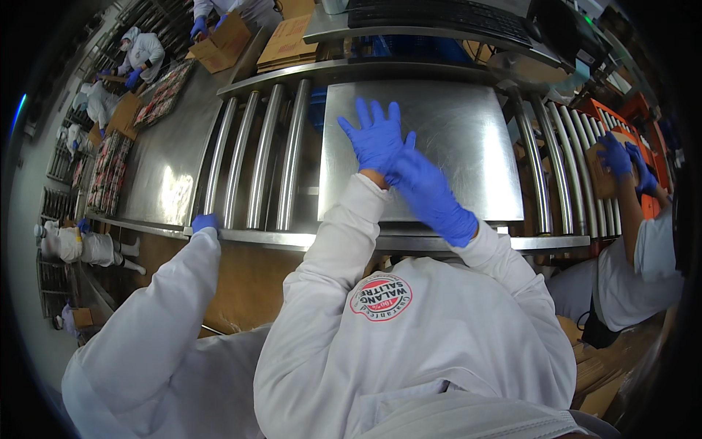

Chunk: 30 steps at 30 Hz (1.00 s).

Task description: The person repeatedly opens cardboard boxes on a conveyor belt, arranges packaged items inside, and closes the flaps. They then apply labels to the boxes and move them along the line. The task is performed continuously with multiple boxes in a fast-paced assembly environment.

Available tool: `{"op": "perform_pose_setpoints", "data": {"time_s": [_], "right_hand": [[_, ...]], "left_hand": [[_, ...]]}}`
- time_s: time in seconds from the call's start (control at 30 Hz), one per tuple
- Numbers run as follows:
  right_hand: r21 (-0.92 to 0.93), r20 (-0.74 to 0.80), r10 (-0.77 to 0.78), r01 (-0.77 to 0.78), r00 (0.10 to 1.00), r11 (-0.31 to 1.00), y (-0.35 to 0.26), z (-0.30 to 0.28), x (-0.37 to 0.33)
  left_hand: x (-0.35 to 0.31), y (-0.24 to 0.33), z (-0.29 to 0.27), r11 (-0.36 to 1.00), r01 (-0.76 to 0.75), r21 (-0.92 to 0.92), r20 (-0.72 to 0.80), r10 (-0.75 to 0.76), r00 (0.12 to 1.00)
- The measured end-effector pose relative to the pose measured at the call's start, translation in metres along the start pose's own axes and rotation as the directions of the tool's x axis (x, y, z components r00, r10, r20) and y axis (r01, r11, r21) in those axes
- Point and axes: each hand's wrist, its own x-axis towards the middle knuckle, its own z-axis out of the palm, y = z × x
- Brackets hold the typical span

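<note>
My left hand (375, 140), in a blue glove, is held over a flat steel plate (468, 146) with its fingers spread. A strip of bare wrist shows between that glove and the white sleeve. My right hand (431, 192), gloved in blue too, crosses in from the right and touches the left hand at the base of the thumb and wrist. Its fingertips are smeared and partly hidden there, so I cannot tell whether they pinch the glove. I see no other object in either hand.
Steel rollers (265, 157) flank the plate. A co-worker's gloved hand (205, 222) rests on the left rail; another co-worker (643, 249) handles a carton (602, 170) at right. A shelf with a keyboard (439, 16) stands ahead. Flattened cardboard (285, 42) lies beyond the rollers.
</note>
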Motion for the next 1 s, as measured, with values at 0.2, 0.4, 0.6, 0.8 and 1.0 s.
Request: {"op": "perform_pose_setpoints", "data": {"time_s": [0.2,0.4,0.6,0.8,1.0], "right_hand": [[0.103,0.298,-0.394,0.381,0.87,0.919,-0.02,0.016,-0.018],[0.248,-0.035,0.195,-0.18,0.98,0.952,-0.014,0.005,-0.01],[-0.216,0.029,0.041,-0.034,0.999,0.976,0.003,0.007,0.003],[-0.223,-0.03,-0.066,0.058,0.997,0.973,0.017,0.003,0.0],[-0.344,0.055,0.148,-0.121,0.987,0.931,0.008,0.009,-0.009]], "left_hand": [[0.017,-0.012,0.021,-0.071,0.179,-0.981,0.148,0.322,0.935],[0.023,-0.027,-0.007,-0.985,-0.082,-0.152,0.112,-0.1,0.989],[0.021,-0.015,0.009,-0.99,-0.077,-0.121,0.225,-0.103,0.969],[0.021,-0.005,-0.001,-0.931,-0.144,-0.337,0.289,-0.247,0.925],[0.016,0.003,-0.005,-0.775,-0.3,-0.556,0.147,-0.447,0.882]]}}
